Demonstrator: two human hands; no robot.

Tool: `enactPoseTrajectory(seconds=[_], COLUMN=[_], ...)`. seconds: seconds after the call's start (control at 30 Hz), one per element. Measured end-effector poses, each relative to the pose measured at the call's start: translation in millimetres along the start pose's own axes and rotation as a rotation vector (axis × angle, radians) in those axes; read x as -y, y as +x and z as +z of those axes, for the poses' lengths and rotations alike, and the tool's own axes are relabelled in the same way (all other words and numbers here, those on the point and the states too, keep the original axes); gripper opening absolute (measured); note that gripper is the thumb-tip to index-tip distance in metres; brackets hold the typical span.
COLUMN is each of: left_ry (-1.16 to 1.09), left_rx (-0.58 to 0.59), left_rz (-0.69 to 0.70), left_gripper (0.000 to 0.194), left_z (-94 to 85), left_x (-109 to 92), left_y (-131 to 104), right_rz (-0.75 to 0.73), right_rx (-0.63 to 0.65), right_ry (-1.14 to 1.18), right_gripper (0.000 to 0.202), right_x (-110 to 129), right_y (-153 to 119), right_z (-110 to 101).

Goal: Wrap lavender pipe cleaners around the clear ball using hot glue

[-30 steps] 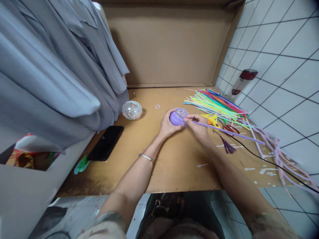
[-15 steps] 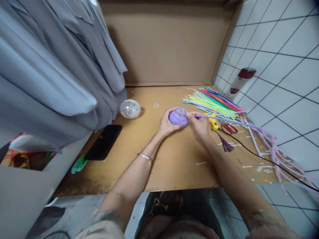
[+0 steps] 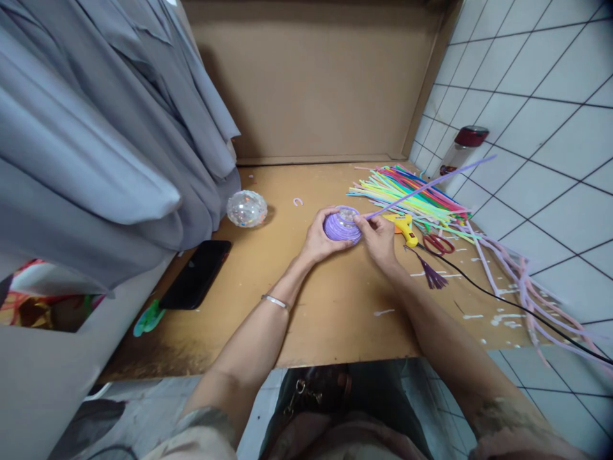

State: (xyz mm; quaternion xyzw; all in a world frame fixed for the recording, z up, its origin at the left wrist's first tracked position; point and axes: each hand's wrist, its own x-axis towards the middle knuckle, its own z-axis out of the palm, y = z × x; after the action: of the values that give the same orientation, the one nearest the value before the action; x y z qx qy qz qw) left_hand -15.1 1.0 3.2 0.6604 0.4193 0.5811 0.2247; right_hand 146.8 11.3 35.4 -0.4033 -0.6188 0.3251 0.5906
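Observation:
My left hand [image 3: 320,235] is wrapped round a clear ball [image 3: 343,225] whose sides are covered with coiled purple pipe cleaner; a round patch on top is still see-through. Against the right side of the ball, my right hand [image 3: 380,237] pinches a purple pipe cleaner [image 3: 431,184], closed between thumb and fingers. Its long free end slants up to the right, over a bundle of coloured pipe cleaners [image 3: 407,195]. A second clear, faceted ball [image 3: 247,209] sits on the table to the left of my hands.
Right of my hands lie a yellow glue gun [image 3: 407,231] with a black cord, red-handled scissors [image 3: 438,244] and a purple tassel [image 3: 433,273]. A red-capped bottle [image 3: 462,150] stands by the tiled wall. On the left are a black phone [image 3: 197,275] and a grey curtain [image 3: 129,128].
The free end of the purple pipe cleaner has swung up from low on the right to a raised slant. My left hand keeps its hold on the ball.

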Motion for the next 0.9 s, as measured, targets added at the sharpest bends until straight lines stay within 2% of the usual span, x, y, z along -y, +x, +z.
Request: enactPoseTrajectory(seconds=[0.27,0.5,0.9], left_ry=[-0.023,0.006,-0.051], left_rx=[0.018,0.022,0.057], left_rz=[0.018,0.007,-0.005], left_gripper=[0.081,0.084,0.082], left_z=[0.4,1.4,-2.3], left_x=[1.4,6.4,2.3], left_y=[-0.4,-1.5,0.3], right_rz=[-0.009,-0.045,-0.138], right_rx=[0.015,0.047,0.085], right_ry=[0.007,-0.046,-0.182], right_gripper=[0.029,0.030,0.029], right_x=[-4.7,-2.3,-0.5], right_y=[0.3,-0.8,-2.2], right_z=[-0.3,-1.1,-2.9])
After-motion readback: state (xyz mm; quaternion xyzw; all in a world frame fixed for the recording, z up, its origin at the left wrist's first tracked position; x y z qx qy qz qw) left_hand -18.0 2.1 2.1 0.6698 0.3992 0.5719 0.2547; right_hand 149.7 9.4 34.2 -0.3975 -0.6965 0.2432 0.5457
